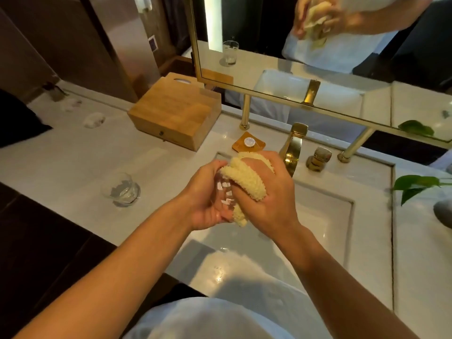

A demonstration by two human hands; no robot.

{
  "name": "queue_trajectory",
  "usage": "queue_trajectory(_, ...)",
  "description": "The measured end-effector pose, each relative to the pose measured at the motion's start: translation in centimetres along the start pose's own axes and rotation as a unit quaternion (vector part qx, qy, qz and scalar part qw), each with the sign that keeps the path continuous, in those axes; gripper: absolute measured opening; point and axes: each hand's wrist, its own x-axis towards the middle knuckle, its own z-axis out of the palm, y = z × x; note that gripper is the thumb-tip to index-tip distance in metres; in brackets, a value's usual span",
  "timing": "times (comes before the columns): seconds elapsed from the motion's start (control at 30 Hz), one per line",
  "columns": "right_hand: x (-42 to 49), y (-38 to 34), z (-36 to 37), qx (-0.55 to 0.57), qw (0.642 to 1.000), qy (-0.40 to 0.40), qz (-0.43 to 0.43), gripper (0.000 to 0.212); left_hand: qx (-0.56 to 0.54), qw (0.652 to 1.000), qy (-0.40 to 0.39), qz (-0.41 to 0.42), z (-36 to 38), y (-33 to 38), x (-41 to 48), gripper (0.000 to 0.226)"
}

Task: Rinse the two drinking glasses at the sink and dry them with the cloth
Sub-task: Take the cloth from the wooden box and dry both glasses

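Note:
My left hand (pixel 204 196) grips a clear drinking glass (pixel 226 194) over the left edge of the white sink (pixel 325 216). Most of that glass is hidden by my fingers and the cloth. My right hand (pixel 266 194) presses a pale yellow textured cloth (pixel 247 178) against and around the glass. The second drinking glass (pixel 121 189) stands upright on the white counter (pixel 73 162), well to the left of my hands, and nothing touches it.
A gold faucet (pixel 293 145) and its handle (pixel 319 159) stand behind the sink. A wooden box (pixel 175 111) and a small wooden soap dish (pixel 248 143) sit at the back left. A gold-framed mirror (pixel 318 57) rises behind; green leaves (pixel 415 184) hang at the right.

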Motion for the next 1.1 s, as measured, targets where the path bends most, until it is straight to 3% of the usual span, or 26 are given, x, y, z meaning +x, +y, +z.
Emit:
queue_trajectory(0.03,0.2,0.3,-0.2,-0.023,0.998,-0.027,-0.05,0.044,-0.026,0.997,-0.045,-0.049,-0.5,0.4,-0.3,0.031)
queue_trajectory(0.1,0.7,0.6,0.0,-0.014,0.997,-0.052,-0.06,0.043,-0.037,0.997,-0.036,-0.051,-0.9,0.7,-0.1,0.029)
queue_trajectory(0.13,0.8,0.5,0.4,0.008,0.999,-0.039,-0.014,0.041,-0.016,1.0,0.004,-0.016,-0.9,0.8,0.3,0.031)
queue_trajectory(0.2,0.8,-0.6,2.0,0.082,0.978,0.02,0.191,0.033,0.113,0.975,0.118,0.148,-0.8,0.3,0.7,0.028)
queue_trajectory(0.23,0.9,-0.8,3.1,0.151,0.932,0.049,0.326,0.031,0.222,0.926,0.171,0.254,-1.0,-0.1,1.0,0.023)
queue_trajectory(0.3,1.2,-0.4,4.9,0.354,0.764,0.032,0.539,0.032,0.442,0.778,0.206,0.397,-2.6,-0.8,1.4,0.019)
queue_trajectory(0.37,1.6,0.3,5.9,0.51,0.583,-0.054,0.63,0.027,0.572,0.675,0.147,0.442,-5.1,-0.3,1.2,0.027)
queue_trajectory(0.43,1.5,0.2,7.1,0.557,0.487,-0.111,0.663,0.019,0.679,0.566,0.049,0.465,-7.6,1.3,1.2,0.035)
queue_trajectory(0.5,1.2,0.1,9.0,0.534,0.488,-0.133,0.677,0.016,0.754,0.462,-0.005,0.467,-10.0,3.5,1.4,0.038)
queue_trajectory(0.57,1.1,0.0,11.4,0.457,0.566,-0.094,0.679,0.025,0.801,0.395,0.018,0.449,-12.2,6.0,1.7,0.04)
queue_trajectory(0.6,1.2,-0.1,12.5,0.388,0.63,-0.053,0.671,0.029,0.818,0.382,0.042,0.428,-13.4,7.4,2.0,0.041)
queue_trajectory(0.63,1.5,-0.4,13.4,0.312,0.693,-0.005,0.649,0.029,0.826,0.386,0.068,0.406,-14.6,8.8,2.2,0.042)
queue_trajectory(0.67,2.0,-0.7,14.2,0.267,0.734,0.026,0.624,0.028,0.823,0.406,0.093,0.386,-16.1,10.4,2.5,0.042)
queue_trajectory(0.7,2.5,-1.2,15.0,0.255,0.751,0.035,0.608,0.028,0.813,0.437,0.116,0.367,-17.6,12.0,2.9,0.042)
queue_trajectory(0.77,3.6,-1.8,16.2,0.275,0.742,0.031,0.61,0.033,0.793,0.492,0.152,0.326,-20.8,14.8,3.8,0.041)
queue_trajectory(0.8,3.7,-1.8,16.8,0.289,0.734,0.039,0.614,0.034,0.792,0.503,0.164,0.305,-22.3,16.0,4.4,0.041)
queue_trajectory(1.1,1.0,-2.2,21.2,0.278,0.701,0.113,0.646,0.037,0.819,0.534,0.117,0.173,-31.0,18.7,9.9,0.028)
